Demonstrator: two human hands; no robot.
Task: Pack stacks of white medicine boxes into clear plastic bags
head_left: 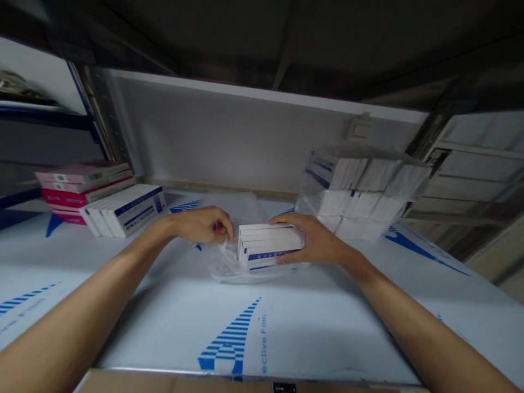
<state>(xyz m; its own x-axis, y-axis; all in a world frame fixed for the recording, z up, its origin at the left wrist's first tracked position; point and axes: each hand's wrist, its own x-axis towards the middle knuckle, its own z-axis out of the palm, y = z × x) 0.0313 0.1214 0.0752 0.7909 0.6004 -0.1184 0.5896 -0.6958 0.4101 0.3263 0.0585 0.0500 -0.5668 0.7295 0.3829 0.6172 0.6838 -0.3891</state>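
A bundle of white boxes with blue bands (262, 245) lies near the middle of the shelf, with clear plastic wrap (231, 267) loose around its left and front sides. My right hand (313, 239) grips the bundle's right end, thumb in front and fingers over the top. Left of the boxes, my left hand (204, 225) is closed, its fingertips pinching the crumpled plastic. The boxes face slightly leftward and sit close together.
A plastic-wrapped stack of white boxes (360, 191) stands at the back right. Pink and red boxes (84, 188) are piled at the left, beside upright white-and-blue boxes (126, 210). A dark shelf (262, 43) hangs overhead. Cardboard (184, 382) lies along the front edge.
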